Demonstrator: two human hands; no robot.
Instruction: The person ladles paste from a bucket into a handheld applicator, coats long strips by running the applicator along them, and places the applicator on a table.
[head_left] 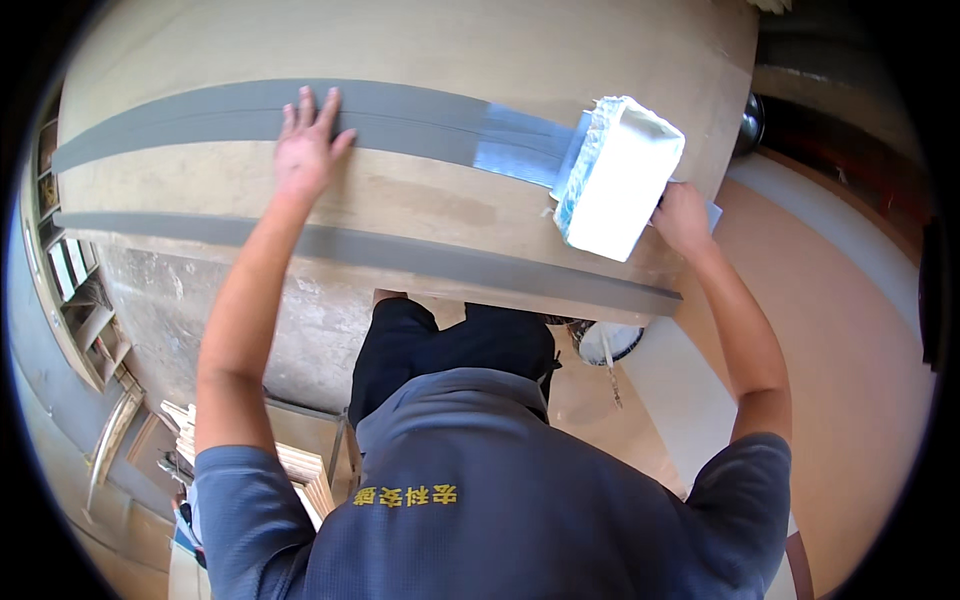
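Left hand (308, 160) spread flat, fingers apart, pressing grey strip (410, 122), upper left of frame. Right hand (684, 217) curled closed on white box (628, 180), upper right, grip partly hidden.

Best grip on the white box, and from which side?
Probably the dark handle-like part at the right edge of the white box, coming from the right, where the right hand grips it. The left edge is ragged with white crust, so likely worse.
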